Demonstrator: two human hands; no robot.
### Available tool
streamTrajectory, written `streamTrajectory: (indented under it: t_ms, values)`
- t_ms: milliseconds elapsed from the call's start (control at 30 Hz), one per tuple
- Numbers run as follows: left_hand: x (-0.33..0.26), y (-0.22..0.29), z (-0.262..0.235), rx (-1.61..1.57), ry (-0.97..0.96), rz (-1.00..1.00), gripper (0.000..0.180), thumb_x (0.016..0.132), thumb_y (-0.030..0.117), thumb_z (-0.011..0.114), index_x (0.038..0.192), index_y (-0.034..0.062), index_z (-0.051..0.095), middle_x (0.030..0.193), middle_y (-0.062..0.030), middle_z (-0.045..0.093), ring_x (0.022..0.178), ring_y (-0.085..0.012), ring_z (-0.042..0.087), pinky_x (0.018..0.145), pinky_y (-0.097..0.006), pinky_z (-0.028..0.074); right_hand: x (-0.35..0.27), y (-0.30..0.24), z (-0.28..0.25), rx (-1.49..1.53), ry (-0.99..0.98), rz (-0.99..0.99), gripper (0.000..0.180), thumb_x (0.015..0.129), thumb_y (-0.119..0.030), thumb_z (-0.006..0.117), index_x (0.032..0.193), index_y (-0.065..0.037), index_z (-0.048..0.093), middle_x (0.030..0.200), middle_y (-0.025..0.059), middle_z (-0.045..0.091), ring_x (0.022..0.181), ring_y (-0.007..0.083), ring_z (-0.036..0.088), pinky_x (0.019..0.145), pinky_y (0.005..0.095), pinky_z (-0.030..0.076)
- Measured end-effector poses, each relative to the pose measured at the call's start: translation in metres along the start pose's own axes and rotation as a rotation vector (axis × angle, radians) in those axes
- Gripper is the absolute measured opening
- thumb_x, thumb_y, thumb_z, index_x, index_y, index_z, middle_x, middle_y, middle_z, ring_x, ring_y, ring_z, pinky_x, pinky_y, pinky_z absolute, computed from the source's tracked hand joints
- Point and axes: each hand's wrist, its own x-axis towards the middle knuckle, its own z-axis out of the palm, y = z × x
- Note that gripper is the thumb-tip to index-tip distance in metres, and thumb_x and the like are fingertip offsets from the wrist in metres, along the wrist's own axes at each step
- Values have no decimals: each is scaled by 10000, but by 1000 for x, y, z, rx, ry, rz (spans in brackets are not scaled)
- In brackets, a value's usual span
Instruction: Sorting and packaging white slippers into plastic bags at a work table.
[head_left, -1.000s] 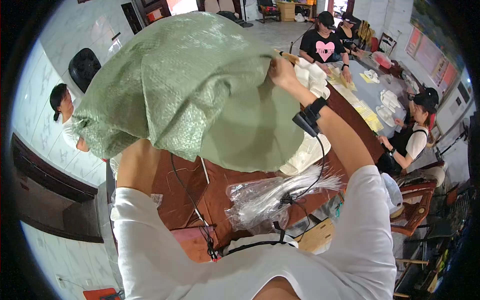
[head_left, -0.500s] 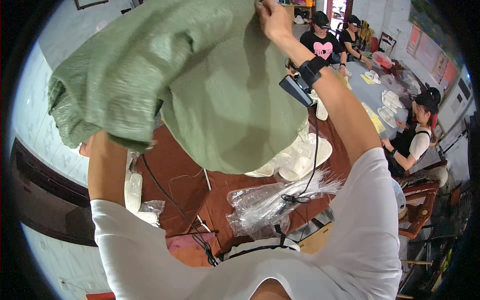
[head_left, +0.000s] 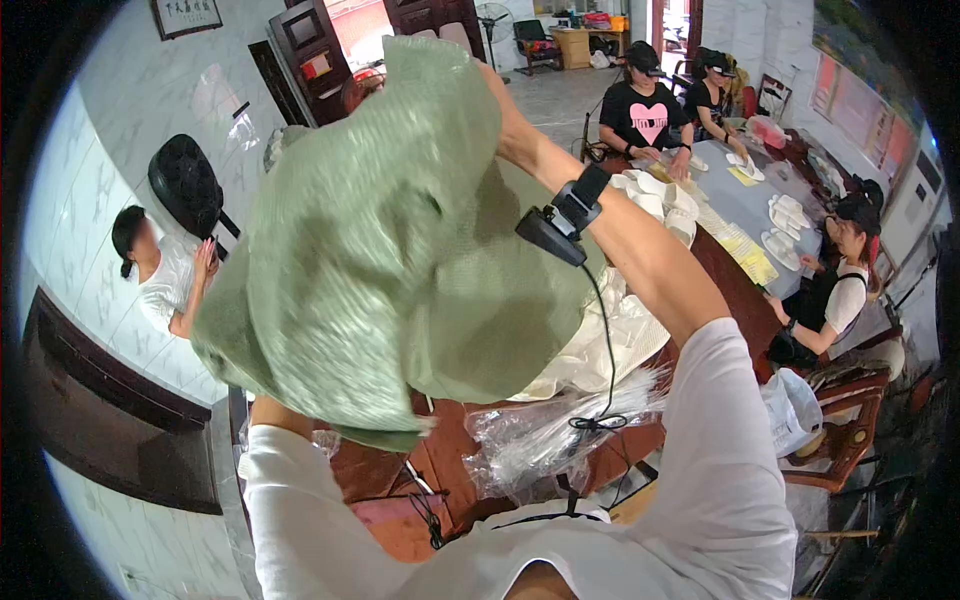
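A large green woven sack (head_left: 340,260) hangs in front of me over the table, crumpled and blurred by motion. At its upper right, my right hand (head_left: 494,100) holds it up; the fingers are mostly hidden behind a fold. The sack covers my left hand, with only part of that forearm (head_left: 280,413) showing below its lower left edge. A black wrist device with a cable (head_left: 560,222) is strapped to my right wrist. Below the sack, a bundle of thin white strips in clear plastic (head_left: 530,430) lies on the brown table (head_left: 450,430).
White slippers in plastic wrap (head_left: 610,340) are heaped behind the sack. At right, several co-workers sit around a grey table (head_left: 720,190) with slippers on it. Another person (head_left: 165,270) is at the left wall. A wooden chair (head_left: 840,440) with a white bag (head_left: 792,410) stands by my right side.
The sack has swung lower and to the right, bunching together. My right hand has moved down and left, and my left arm has shifted right and down. A person at left has come into view.
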Motion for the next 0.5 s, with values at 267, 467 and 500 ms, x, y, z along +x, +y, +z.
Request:
streamTrajectory:
  t_ms: [267,467,500]
  values:
    - [-11,1,58,-49,-60,-82,643,852,418,645,1321,14,468,1320,-128,507,1201,-252,473,1040,-357,357,-99,2,-84,-213,-129,301,102,862,-92,616,939,-27,630,835,80,648,812,161,625,755,304,494]
    - [11,11,71,-98,-110,-148,627,856,415,639,1313,16,479,1309,-128,517,1188,-251,486,1033,-354,364,-296,-1,-157,-507,-353,551,177,805,-108,672,970,-68,623,936,78,627,868,216,614,750,323,497]
    - [14,12,72,-105,-110,-160,625,857,415,638,1312,16,481,1307,-128,519,1186,-251,488,1032,-354,365,-310,0,-154,-506,-351,555,177,805,-108,672,970,-68,623,936,78,627,868,216,614,750,323,497]
